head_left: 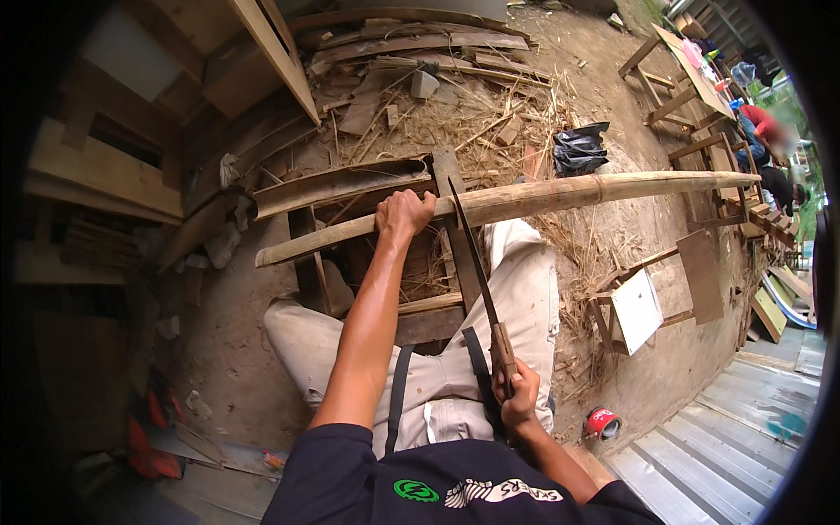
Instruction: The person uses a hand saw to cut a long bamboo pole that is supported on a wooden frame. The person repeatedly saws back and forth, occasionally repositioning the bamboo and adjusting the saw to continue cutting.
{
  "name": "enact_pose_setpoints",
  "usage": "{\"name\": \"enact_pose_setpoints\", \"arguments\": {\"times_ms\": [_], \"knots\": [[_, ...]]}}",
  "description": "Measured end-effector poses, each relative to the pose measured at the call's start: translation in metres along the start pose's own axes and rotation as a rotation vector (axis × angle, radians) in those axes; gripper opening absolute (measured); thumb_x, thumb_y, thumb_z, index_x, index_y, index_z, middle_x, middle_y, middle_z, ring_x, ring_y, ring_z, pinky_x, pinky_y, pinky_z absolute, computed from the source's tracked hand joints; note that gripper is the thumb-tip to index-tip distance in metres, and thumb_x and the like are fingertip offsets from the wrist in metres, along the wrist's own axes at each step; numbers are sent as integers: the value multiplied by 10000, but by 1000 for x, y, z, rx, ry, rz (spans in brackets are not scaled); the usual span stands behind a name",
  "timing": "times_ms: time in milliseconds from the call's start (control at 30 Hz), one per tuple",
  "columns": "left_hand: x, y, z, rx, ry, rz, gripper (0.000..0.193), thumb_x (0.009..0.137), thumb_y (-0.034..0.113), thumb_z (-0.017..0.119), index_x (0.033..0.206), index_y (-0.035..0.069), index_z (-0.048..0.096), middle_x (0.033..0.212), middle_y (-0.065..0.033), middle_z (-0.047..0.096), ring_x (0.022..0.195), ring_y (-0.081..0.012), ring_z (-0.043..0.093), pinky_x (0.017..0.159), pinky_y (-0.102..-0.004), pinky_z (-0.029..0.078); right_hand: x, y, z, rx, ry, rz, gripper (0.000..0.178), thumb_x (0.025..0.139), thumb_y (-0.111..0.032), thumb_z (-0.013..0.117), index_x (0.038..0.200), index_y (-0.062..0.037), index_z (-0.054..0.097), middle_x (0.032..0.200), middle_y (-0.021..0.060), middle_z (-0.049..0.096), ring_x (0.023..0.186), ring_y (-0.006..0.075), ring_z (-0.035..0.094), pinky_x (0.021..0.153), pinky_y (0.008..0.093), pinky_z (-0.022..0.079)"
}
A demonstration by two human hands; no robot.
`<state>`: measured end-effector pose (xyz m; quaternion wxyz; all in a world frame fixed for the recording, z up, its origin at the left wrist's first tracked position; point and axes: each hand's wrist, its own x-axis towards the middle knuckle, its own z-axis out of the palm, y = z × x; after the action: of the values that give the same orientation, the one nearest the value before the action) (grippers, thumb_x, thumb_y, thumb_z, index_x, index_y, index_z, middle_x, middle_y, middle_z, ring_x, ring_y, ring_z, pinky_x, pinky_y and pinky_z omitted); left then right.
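Gripping hard, the left hand (404, 213) had its fingers curled over the bamboo pole (525, 199), which lay across a wooden stand (306, 254) above the knees. The right hand (516, 395) was fisted round the saw (477, 271) handle, its blade running up to meet the pole just right of the left fingers. That pole looked long, stiff and smooth, likely to roll, so holding it close beside the blade seemed wise. A red can (603, 423) lay past the right fingers.

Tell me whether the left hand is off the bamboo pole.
No: the left hand is wrapped over the bamboo pole, while the right hand holds the saw.
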<state>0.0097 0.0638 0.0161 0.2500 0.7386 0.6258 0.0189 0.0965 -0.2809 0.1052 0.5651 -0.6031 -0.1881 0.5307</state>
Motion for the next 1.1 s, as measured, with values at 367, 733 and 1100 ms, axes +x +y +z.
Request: {"name": "enact_pose_setpoints", "arguments": {"times_ms": [367, 733, 1100], "knots": [[1, -1, -4, -16, 7, 27, 554, 861, 426, 468, 849, -55, 742, 907, -305, 692, 890, -467, 681, 839, -503, 529, 13, -9, 6, -70, -25, -82, 415, 922, -358, 422, 906, 19, 594, 654, -10, 507, 532, 82, 453, 473, 239, 338], [-44, -20, 48, 19, 524, 299, 263, 876, 283, 529, 772, 63, 626, 787, -160, 669, 783, -357, 648, 774, -474, 460, 167, 27, 26, 215, -45, -216, 321, 972, -366, 406, 825, -88, 471, 574, -14, 408, 440, 74, 331, 402, 236, 242], [-66, -22, 66, -139, 704, 443, 254, 872, 254, 529, 958, 33, 621, 932, -132, 646, 912, -318, 603, 890, -453, 410, 72, 22, -15, -87, -29, -308, 593, 960, -638, 494, 879, -50, 519, 606, -45, 416, 475, 44, 369, 417, 207, 276]]}}
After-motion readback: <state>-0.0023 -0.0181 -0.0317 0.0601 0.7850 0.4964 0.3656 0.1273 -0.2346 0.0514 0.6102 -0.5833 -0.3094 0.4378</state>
